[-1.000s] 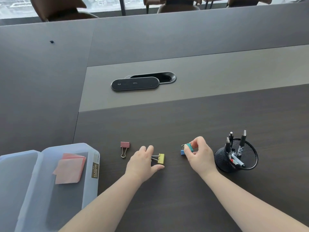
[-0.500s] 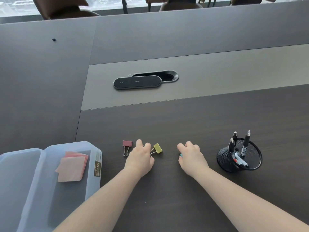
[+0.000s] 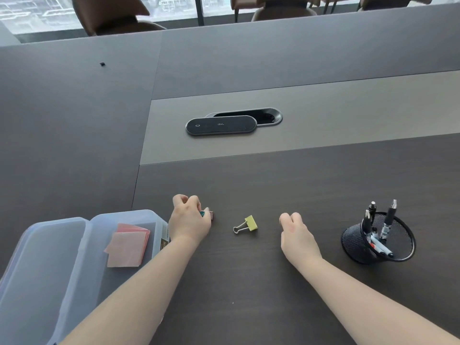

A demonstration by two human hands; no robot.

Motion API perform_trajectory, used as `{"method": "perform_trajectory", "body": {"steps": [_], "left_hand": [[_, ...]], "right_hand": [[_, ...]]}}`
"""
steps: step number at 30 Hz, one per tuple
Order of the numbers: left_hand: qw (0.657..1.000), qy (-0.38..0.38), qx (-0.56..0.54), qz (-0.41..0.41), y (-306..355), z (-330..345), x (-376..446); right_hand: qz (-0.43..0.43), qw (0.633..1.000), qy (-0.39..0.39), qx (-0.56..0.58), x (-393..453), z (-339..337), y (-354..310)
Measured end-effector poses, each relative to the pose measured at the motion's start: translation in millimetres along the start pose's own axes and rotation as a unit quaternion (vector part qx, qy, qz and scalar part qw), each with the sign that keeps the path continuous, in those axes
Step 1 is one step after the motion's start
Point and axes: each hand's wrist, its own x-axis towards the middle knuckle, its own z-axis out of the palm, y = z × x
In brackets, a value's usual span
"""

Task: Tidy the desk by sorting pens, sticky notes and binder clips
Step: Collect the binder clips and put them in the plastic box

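Observation:
My left hand (image 3: pixel 189 220) is curled beside the clear plastic box (image 3: pixel 159 221). A teal binder clip (image 3: pixel 202 213) peeks out between its fingers, and a pink binder clip (image 3: pixel 211 214) shows at its fingertips on the desk. A yellow binder clip (image 3: pixel 246 224) lies loose between my hands. My right hand (image 3: pixel 296 230) rests on the desk with its fingers curled; I see nothing in it. Pink sticky notes (image 3: pixel 128 245) lie inside the box. A black mesh cup (image 3: pixel 353 242) at the right holds several pens (image 3: pixel 388 220).
The box's lid (image 3: pixel 37 250) lies open to the left. A black oval pad (image 3: pixel 221 124) sits over a cable hatch mid-desk. A small dark speck (image 3: pixel 102 64) lies far left. Brown chairs (image 3: pixel 112 16) stand beyond the far edge.
My left hand let go of the yellow clip and moved left onto the pink clip. My right hand left the spot where it held the teal and blue clips, and its fingers curled.

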Motion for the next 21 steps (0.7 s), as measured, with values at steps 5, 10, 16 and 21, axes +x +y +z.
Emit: {"method": "perform_trajectory", "body": {"steps": [5, 10, 16, 21], "left_hand": [[0.994, -0.071, 0.071, 0.03, -10.6, 10.9, 7.1], [0.987, -0.095, 0.119, 0.055, -9.7, 17.2, 10.9], [0.989, -0.092, 0.109, 0.038, -1.9, 18.6, 14.2], [0.986, -0.12, 0.109, 0.051, 3.1, 18.3, 16.7]], "right_hand": [[-0.037, 0.995, 0.016, 0.092, 3.5, 0.6, -23.4], [-0.05, 0.995, -0.022, 0.08, 12.9, 0.5, -58.2], [-0.004, 0.997, -0.079, 0.024, 19.8, 7.1, -65.5], [0.014, 0.997, -0.07, 0.035, 23.0, 9.3, -69.0]]}}
